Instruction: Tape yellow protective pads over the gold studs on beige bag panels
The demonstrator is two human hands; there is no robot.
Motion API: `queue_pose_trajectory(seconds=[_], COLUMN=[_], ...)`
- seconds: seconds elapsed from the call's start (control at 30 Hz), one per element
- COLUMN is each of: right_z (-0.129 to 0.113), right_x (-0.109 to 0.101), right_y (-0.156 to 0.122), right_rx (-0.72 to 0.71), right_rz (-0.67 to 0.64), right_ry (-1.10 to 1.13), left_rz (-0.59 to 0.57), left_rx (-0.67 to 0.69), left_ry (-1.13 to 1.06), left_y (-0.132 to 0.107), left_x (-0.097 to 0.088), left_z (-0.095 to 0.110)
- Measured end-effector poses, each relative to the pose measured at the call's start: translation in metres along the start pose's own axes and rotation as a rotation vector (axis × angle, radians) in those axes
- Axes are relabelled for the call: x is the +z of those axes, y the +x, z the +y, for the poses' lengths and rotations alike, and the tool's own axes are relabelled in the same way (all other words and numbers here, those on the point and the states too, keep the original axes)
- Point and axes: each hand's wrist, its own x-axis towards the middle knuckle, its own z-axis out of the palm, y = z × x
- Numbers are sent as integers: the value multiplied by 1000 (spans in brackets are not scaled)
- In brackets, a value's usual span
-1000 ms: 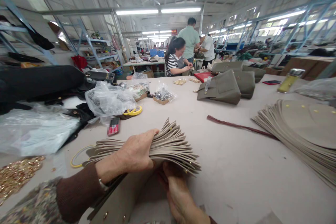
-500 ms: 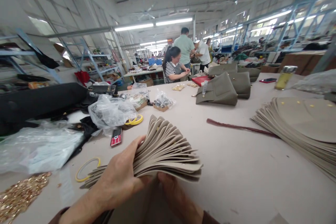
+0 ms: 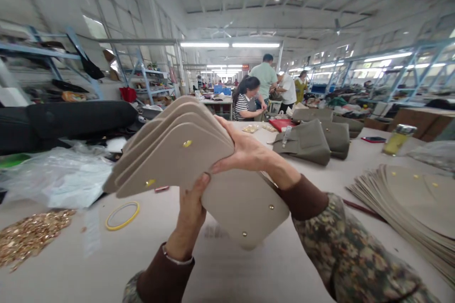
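Observation:
A thick stack of taupe leather-like bag flaps (image 3: 167, 156) is raised above the table in front of me. Its rounded ends fan apart on the left, and small gold studs show on the faces. My right hand (image 3: 245, 149) wraps over the top edge near the middle, thumb pressed on the front piece. From below, my left hand (image 3: 194, 199) grips the lower edge, its thumb on the front; its other fingers are hidden behind. Right of centre, the near pieces slant down to a corner with two brass studs.
Gold metal bits (image 3: 31, 234) lie at left near a yellow tape roll (image 3: 122, 215). A fanned pile of similar pieces (image 3: 408, 199) covers the right. Olive bags (image 3: 302, 142), a bottle (image 3: 398, 139) and a phone (image 3: 373, 139) stand farther back. Co-workers (image 3: 249, 99) are beyond the table.
The stack has been lifted and turned, so its studded faces now point toward me. My right hand has moved from beneath it to the top edge; my left now holds the lower edge.

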Motion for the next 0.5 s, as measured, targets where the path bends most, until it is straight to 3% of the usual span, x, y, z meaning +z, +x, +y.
queue_pose_trajectory(seconds=[0.07, 0.13, 0.23, 0.3, 0.33, 0.37, 0.4, 0.43, 0.47, 0.5], right_z=[16, 40, 77, 93, 97, 99, 100, 99, 96, 93], right_x=[10, 34, 75, 92, 97, 99, 99, 99, 99, 100], right_y=[3, -5, -23, -30, -32, -33, -34, -35, -36, -38], right_rx=[30, 106, 226, 242, 238, 227, 214, 201, 194, 188], right_rz=[-121, -255, -419, -430, -425, -417, -408, -399, -382, -358], right_ry=[-210, -362, -581, -675, -699, -713, -721, -728, -736, -745], left_rz=[82, 128, 105, -7, -205, -401, -565, -680, -743, -712], left_rx=[-150, -511, -790, -859, -889, -808, -635, -367, -57, 202], left_ry=[-74, -22, 54, 126, 277, 454, 644, 839, 1035, 1230], left_y=[-6, -19, -50, -72, -80, -84, -83, -76, -65, -49], left_x=[-7, -18, -38, -49, -52, -54, -54, -51, -48, -44], left_z=[-35, -64, -83, -78, -69, -58, -45, -32, -19, -9])
